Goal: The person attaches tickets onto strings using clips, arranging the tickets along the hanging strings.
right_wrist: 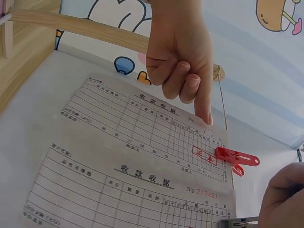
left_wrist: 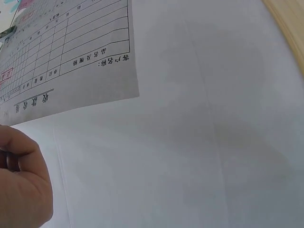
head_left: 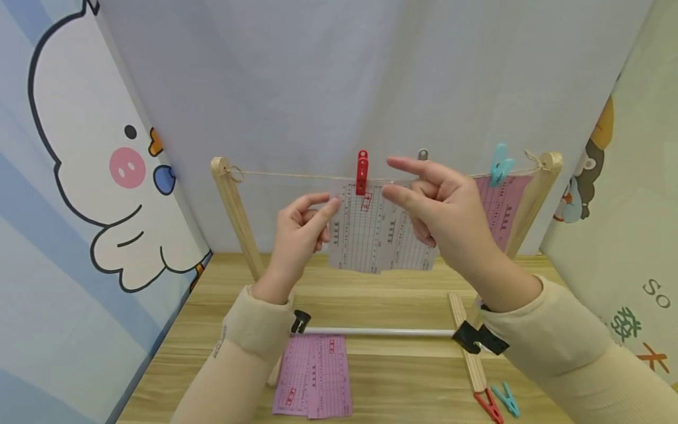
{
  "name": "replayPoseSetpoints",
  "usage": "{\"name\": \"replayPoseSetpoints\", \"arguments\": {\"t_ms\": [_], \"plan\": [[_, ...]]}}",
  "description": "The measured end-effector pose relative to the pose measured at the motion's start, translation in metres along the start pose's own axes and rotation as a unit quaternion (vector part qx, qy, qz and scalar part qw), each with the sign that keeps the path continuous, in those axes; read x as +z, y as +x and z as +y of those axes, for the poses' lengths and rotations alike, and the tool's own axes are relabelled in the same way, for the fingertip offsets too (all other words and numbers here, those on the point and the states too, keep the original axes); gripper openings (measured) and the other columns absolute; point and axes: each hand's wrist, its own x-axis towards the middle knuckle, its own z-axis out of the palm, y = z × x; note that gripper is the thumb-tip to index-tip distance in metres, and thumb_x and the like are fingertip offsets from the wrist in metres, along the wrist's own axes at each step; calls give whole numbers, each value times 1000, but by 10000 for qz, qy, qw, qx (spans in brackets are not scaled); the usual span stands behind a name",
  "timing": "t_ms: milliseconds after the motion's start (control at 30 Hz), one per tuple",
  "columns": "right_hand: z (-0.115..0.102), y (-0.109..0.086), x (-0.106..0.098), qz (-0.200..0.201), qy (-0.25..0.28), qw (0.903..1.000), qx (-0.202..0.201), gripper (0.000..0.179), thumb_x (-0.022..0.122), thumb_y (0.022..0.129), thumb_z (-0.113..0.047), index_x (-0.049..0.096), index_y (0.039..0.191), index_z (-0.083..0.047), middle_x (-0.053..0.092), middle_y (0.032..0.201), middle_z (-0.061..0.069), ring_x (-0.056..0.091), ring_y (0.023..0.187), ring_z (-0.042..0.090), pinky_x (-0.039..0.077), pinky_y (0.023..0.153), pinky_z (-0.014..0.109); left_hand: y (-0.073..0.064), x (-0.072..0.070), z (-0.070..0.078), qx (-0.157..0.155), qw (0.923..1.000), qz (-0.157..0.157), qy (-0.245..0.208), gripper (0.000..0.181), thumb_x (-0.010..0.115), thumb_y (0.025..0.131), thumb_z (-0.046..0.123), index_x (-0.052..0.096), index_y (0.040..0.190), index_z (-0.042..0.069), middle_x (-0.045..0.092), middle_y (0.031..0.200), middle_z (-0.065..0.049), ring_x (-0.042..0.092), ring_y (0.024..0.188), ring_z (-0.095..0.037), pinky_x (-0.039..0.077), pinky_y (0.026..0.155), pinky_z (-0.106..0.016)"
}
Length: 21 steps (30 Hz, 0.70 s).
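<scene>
A white receipt sheet (head_left: 349, 235) hangs from a string (head_left: 296, 175) under a red clothespin (head_left: 362, 172). My left hand (head_left: 302, 229) pinches the sheet's upper left edge between thumb and index finger. To the right of the red clothespin, my right hand (head_left: 439, 203) has thumb and index finger spread apart with nothing between them. Behind it hangs a second white receipt (right_wrist: 128, 190), held by a silver metal clip (right_wrist: 237, 222). The left wrist view shows part of my left hand (left_wrist: 23, 180) below a printed sheet (left_wrist: 85, 66).
At the string's right end, a pink receipt (head_left: 500, 206) hangs from a light blue clothespin (head_left: 499, 166). Wooden posts (head_left: 235, 218) carry the string. Pink receipts (head_left: 312, 377) lie on the table near a white rod (head_left: 376, 332). Red (head_left: 488, 406) and blue clothespins (head_left: 507, 400) lie front right.
</scene>
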Motion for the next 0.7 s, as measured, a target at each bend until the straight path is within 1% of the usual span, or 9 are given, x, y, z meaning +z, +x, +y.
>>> {"name": "replayPoseSetpoints", "arguments": {"t_ms": [133, 267, 367, 500, 567, 700], "plan": [[10, -14, -7, 251, -133, 9996, -37, 35, 69, 93, -7, 64, 127, -2, 34, 49, -7, 26, 40, 9, 19, 39, 29, -6, -2, -9, -208, 9998, 32, 2, 30, 65, 97, 21, 66, 122, 5, 52, 51, 8, 41, 42, -5, 34, 42, -18], [22, -27, -13, 371, -1, 9993, 14, 31, 69, 92, -5, 66, 123, -2, 33, 50, -7, 20, 42, 14, 13, 41, 34, -14, -3, -19, -433, 9991, 15, -11, 31, 65, 97, 20, 65, 124, 5, 52, 51, 8, 41, 42, -5, 33, 42, -17], [30, -36, -19, 437, 113, 9990, -5, 28, 68, 92, -3, 70, 119, -7, 32, 50, -6, 17, 43, 18, 11, 41, 35, -19, -6, -26, -562, 9984, -2, 9, 31, 65, 97, 19, 64, 125, 5, 52, 51, 7, 41, 41, -5, 34, 42, -18], [39, -46, -24, 515, 94, 9986, -57, 27, 66, 92, 1, 72, 115, -12, 31, 50, -5, 15, 44, 21, 11, 41, 36, -24, -9, -34, -706, 9975, 13, 35, 30, 65, 97, 20, 65, 125, 6, 52, 51, 6, 42, 42, -6, 35, 42, -18], [43, -51, -27, 580, 33, 9983, -8, 28, 66, 92, 1, 72, 115, -13, 31, 51, -5, 15, 44, 21, 11, 41, 36, -27, -10, -39, -756, 9971, 60, 18, 29, 64, 97, 20, 66, 123, 6, 51, 51, 6, 41, 41, -6, 34, 42, -18], [52, -62, -32, 700, 159, 9968, 343, 26, 65, 93, -1, 73, 113, -16, 32, 51, -6, 15, 44, 22, 10, 40, 37, -34, -12, -50, -874, 9960, 198, 30, 28, 62, 99, 21, 67, 120, 4, 50, 50, 6, 40, 41, -6, 33, 41, -17]]}}
